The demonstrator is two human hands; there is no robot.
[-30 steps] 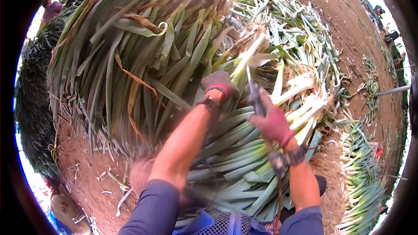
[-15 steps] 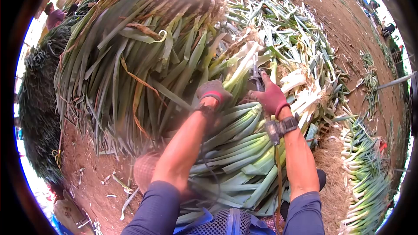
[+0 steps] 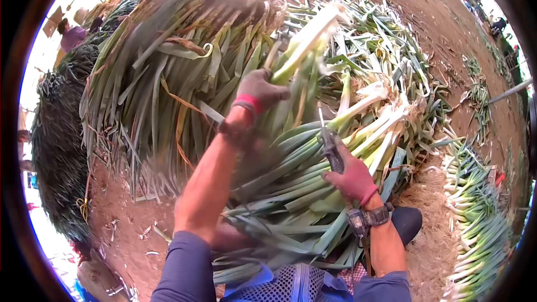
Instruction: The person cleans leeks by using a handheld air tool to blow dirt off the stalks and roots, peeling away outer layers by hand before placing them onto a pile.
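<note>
My left hand (image 3: 260, 90), in a gloved grip, is closed round a leek (image 3: 307, 39), its pale root end pointing up and right. My right hand (image 3: 352, 174), in a reddish glove, holds a dark-handled tool (image 3: 331, 148) with a thin metal tip pointing up. Below and between my hands lies a pile of green leeks (image 3: 302, 173), their white ends to the right. Left of my left hand is a large heap of untrimmed leeks (image 3: 168, 78) with drooping, partly dry leaves.
Loose leaf scraps (image 3: 386, 50) lie beyond my hands. A row of leeks (image 3: 470, 218) runs along the right. A dark green stack (image 3: 61, 145) stands at the far left. A person (image 3: 72, 34) is at the upper left, over brown soil (image 3: 126, 207).
My left hand has moved up and left, lifting the leek. My right hand has moved down with the tool, away from the leek. The view has shifted slightly.
</note>
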